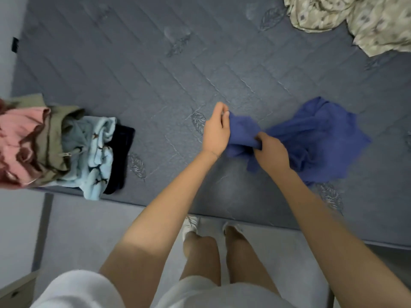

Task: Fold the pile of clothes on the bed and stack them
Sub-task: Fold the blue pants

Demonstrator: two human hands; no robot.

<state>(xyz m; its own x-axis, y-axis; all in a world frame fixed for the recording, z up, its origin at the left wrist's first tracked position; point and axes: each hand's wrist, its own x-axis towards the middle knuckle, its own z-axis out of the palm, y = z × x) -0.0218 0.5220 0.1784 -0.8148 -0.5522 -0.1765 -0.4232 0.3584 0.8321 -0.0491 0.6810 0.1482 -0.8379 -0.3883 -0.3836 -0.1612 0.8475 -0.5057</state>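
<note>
Blue garment (pixel 311 138), crumpled, centre right of frame. Left hand (pixel 215 132): clamped on one end of it, apparently pinching between thumb and fingers. Right hand (pixel 271 152): just beside, fingers curled round the bunched middle. Remainder trails rightward on the grey bed (pixel 133 63). Heap of clothes (pixel 66 147), pink, olive, pale blue, dark: left edge. Patterned beige fabric (pixel 355 21): upper right corner.
</note>
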